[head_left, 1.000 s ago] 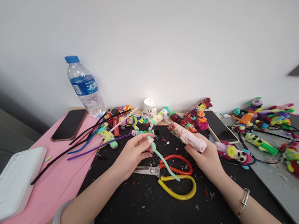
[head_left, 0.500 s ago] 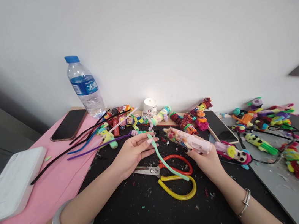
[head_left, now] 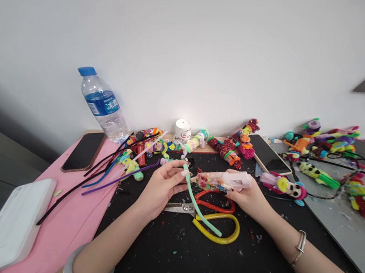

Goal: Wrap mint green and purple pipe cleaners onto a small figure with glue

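Mid-frame, our left hand [head_left: 168, 186] pinches a green stem [head_left: 195, 204], our right hand [head_left: 251, 198] grips a pink tool [head_left: 219, 181]—likely dabbing; the next move wants steadiness.

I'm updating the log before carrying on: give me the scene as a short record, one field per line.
Left grip: pinches a mint-green fuzzy strip near its upper end; the rest hangs down
Right grip: holds a pale pink pen-like tool, tip pointing at the strip
Tip contact: very close; touching or not, cannot tell
Scissors: on the black mat, partly behind the strip
Left side: phone and white box on pink paper
Back: water bottle, white cup
Right side: colourful fuzzy figures
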{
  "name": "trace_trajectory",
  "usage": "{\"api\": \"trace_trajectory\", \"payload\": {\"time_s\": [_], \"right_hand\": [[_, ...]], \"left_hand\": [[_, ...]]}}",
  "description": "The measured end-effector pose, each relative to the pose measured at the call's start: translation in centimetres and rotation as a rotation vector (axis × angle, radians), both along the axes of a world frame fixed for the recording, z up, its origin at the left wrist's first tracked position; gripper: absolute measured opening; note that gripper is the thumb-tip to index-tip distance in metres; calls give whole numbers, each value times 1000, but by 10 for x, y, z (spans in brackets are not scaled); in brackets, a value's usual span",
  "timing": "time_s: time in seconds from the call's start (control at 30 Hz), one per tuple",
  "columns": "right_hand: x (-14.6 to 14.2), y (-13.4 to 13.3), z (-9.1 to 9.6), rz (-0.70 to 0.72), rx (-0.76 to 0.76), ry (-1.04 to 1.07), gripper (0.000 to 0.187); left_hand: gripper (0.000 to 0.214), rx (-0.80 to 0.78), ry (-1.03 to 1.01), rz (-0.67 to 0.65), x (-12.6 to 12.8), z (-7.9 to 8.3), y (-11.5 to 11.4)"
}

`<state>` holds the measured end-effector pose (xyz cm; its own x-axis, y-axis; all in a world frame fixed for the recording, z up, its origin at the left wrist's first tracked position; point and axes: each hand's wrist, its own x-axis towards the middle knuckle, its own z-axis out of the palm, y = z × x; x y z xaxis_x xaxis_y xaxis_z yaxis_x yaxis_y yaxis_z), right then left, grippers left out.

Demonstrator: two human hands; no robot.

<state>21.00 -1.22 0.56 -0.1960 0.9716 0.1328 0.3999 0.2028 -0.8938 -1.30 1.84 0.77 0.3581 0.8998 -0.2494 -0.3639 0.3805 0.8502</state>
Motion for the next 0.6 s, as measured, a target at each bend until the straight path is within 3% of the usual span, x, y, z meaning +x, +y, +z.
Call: {"api": "trace_trajectory", "payload": {"time_s": [0.2,0.6], "right_hand": [[1,1,0,-1,2,-58,15],[3,1,-6,-17,20,-31,10]], "left_hand": [[23,4,-10,-5,0,-1,-1],[23,0,-11,-9,1,-2,0]]}}
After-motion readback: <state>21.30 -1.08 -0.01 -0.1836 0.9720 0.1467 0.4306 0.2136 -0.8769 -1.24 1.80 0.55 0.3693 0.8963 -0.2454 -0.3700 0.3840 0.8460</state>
